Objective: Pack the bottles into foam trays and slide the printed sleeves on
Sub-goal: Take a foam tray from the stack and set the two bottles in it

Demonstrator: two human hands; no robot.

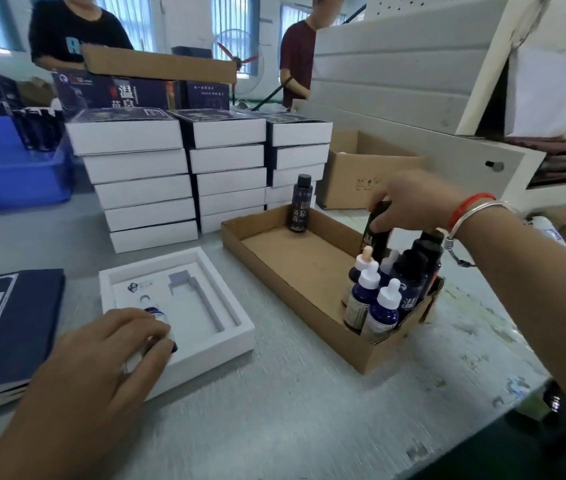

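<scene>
- Finished, sleeved boxes (157, 174) stand stacked at the back of the table, so many sets look done.
- The white foam tray (205, 337) in front is barely started: the left hand (101, 355) presses a small bottle (157, 315) into one slot; the long slot (202, 303) is bare.
- The right hand (409, 199) grips a tall dark bottle (376, 233) above the cardboard tray (274, 271), where more bottles wait.
- Printed sleeves (4, 323) lie left, not yet on.
</scene>
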